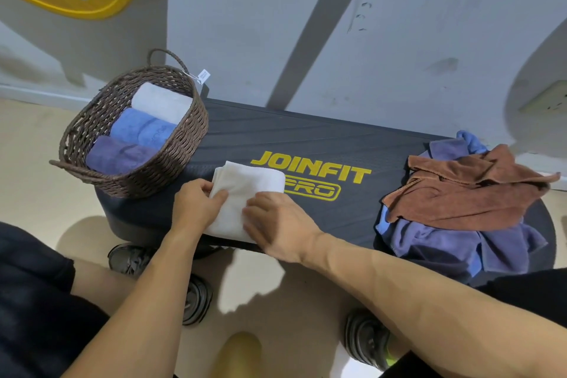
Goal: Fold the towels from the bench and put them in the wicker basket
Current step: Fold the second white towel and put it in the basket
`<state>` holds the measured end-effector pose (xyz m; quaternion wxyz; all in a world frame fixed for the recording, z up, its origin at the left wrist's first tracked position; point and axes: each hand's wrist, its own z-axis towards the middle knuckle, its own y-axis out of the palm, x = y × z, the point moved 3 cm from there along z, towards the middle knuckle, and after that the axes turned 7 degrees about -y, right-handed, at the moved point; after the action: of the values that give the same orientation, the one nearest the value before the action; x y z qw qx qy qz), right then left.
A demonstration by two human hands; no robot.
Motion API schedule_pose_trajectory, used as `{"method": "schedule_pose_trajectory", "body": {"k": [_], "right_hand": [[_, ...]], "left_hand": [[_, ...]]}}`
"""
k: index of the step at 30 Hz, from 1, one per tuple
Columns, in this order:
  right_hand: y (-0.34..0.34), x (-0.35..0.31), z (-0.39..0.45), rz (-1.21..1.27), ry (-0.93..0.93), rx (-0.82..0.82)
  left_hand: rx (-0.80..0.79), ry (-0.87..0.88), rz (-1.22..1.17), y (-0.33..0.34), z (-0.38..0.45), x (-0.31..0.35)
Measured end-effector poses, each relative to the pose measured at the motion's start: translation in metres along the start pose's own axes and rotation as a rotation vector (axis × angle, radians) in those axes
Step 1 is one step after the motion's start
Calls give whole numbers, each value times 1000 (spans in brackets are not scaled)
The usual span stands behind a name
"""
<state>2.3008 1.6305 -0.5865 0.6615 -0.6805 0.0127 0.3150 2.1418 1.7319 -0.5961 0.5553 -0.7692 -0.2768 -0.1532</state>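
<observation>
Your black padded desk [306,138] carries the brown wicker basket [184,144] at its left end, already holding three rolled towels. An unfolded pile of brown, purple and blue towels [460,212] waits at the right. Between them lies the half-folded white towel [248,184]: your left hand [196,202] pinches its left edge, and your right hand [273,221] presses it flat with relaxed fingers.

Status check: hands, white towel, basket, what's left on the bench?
Left hand pinches white towel edge; right hand presses it flat. Wicker basket holds three rolled towels. Unfolded pile waits at bench right end. Nothing in the way.
</observation>
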Motion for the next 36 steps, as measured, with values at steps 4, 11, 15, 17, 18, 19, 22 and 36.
{"method": "schedule_pose_trajectory", "body": {"k": [4,11,15,17,18,19,22,36], "right_hand": [[-4,10,2,-59,125,18],[4,13,4,-104,127,-82],[3,14,7,-114,146,-143],[3,12,8,-121,165,-173],[3,11,8,-104,188,-173],[2,10,7,-73,215,-165],[0,7,5,-10,252,-180],[-74,18,-24,318,465,283]], "left_hand": [[48,-45,50,-5,0,-4],[-237,-256,218,-5,1,-11],[-305,-252,395,-13,-4,-7],[-236,-220,409,-11,-7,-7],[-200,-224,379,-8,-9,-8],[-161,-235,341,-6,-13,-8],[-95,-235,300,2,-23,-6],[30,239,-202,-15,-55,56]]}}
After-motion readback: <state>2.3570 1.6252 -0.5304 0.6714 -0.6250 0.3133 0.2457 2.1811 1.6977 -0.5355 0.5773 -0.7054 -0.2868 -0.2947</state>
